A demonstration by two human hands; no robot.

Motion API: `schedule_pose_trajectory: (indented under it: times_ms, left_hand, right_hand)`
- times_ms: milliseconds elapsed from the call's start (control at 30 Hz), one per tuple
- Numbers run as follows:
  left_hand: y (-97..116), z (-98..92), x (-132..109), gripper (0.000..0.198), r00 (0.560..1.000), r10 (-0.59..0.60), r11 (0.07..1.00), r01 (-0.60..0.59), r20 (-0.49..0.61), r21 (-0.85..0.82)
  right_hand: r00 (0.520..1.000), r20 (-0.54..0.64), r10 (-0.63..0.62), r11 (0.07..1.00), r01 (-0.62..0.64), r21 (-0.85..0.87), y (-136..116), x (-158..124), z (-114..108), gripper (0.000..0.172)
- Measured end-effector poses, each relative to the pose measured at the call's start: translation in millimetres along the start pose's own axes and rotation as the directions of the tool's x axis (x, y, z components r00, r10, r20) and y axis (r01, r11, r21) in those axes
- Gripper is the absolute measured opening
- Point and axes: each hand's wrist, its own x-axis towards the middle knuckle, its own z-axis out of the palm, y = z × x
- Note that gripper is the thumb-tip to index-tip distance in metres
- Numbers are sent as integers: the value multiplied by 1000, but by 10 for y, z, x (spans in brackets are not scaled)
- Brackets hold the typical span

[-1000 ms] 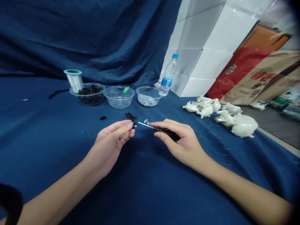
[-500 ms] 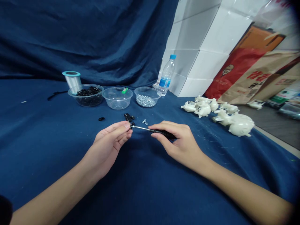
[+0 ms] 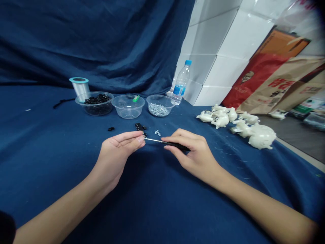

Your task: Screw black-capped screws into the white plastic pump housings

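My right hand [image 3: 194, 152] is shut on a black-handled screwdriver [image 3: 169, 143], whose thin steel shaft points left. Its tip meets a small black plastic part [image 3: 144, 135] pinched at the fingertips of my left hand [image 3: 118, 154], and the fingers hide most of that part. Just beyond the hands, a small heap of black plastic parts [image 3: 139, 126] lies on the blue cloth [image 3: 63, 162]. A few loose silver screws [image 3: 157, 133] lie to its right, and a single black piece [image 3: 111, 128] lies to its left.
Behind the hands stand a clear bowl of black parts [image 3: 98, 108], an almost bare clear bowl [image 3: 128, 112], and a clear bowl of screws [image 3: 158, 110]. A spool of clear line [image 3: 79, 89] and a water bottle [image 3: 180, 84] stand nearby. Cream plastic animal-shaped pieces [image 3: 236, 123] lie at right.
The screwdriver has swung closer to level, with its tip still at the black part in my left hand. My left hand has turned slightly, and the view has shifted a little.
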Motion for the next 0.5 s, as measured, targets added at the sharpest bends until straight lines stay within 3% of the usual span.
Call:
schedule_pose_trajectory:
  times_ms: [233,333,400,500]
  left_hand:
    - [11,2,-22,24,998,61,994,-61,3,91]
    - [18,5,-25,22,996,94,986,-93,-1,138]
    - [27,6,-28,21,992,128,978,-128,11,166]
    - [46,5,-32,19,983,179,962,-184,44,201]
  right_hand:
    - [998,44,50,999,-51,11,-45,-25,31,21]
    - [988,82,135,987,-141,76,-48,-20,38,20]
    - [952,158,264,937,-292,191,-40,-7,35,21]
    - [848,336,410,770,-519,370,-23,21,21,27]
